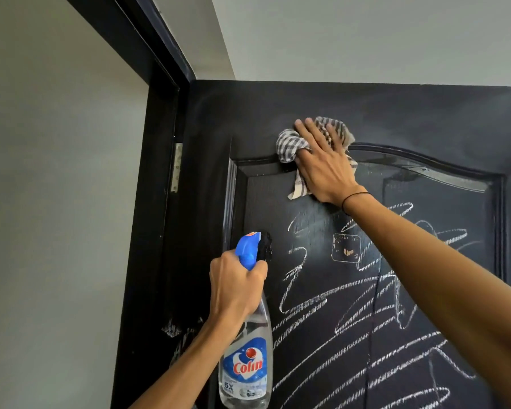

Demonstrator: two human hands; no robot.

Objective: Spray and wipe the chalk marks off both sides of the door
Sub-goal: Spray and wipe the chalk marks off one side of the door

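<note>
A black door stands open in front of me, its panel covered in white chalk marks. My right hand presses a grey striped cloth flat against the door near the top of the panel, fingers straight. My left hand grips the neck of a clear spray bottle with a blue trigger head, nozzle pointing at the door. The upper band of the door above the panel looks smeared but free of lines.
The black door frame with a metal hinge is at the left, with chalk smudges low on it. Grey wall lies to the left and a pale ceiling above. A square sticker residue sits on the panel.
</note>
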